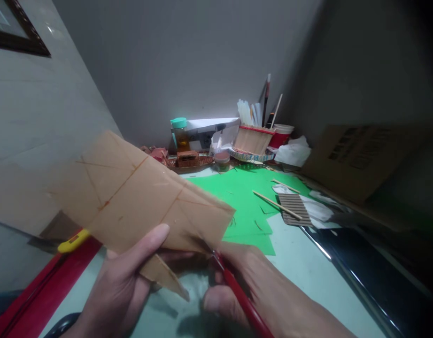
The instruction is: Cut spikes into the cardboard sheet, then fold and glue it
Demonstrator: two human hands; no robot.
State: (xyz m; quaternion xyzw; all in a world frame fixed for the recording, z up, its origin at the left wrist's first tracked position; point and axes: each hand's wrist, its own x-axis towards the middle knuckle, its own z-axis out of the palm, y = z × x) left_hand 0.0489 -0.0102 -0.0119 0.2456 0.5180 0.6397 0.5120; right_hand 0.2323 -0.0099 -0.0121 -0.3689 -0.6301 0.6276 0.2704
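A flat piece of brown cardboard (132,202) with orange-brown pencil lines is held up over the table, tilted down to the right. My left hand (128,277) grips its lower edge, the thumb on top and the fingers beneath. A narrow cardboard flap (163,274) hangs below that edge beside the left fingers. My right hand (237,286) is closed around a red-handled tool (243,295), whose dark tip meets the cardboard's lower right edge. The tip is blurred, so its exact shape is unclear.
Green sheets (248,202) lie on the pale table. On the right are corrugated cardboard (294,209), wooden sticks (269,201) and a dark glossy object (364,267). Behind stand a stick holder (253,140) and a teal-lidded jar (180,134). A yellow cutter (73,241) is at left.
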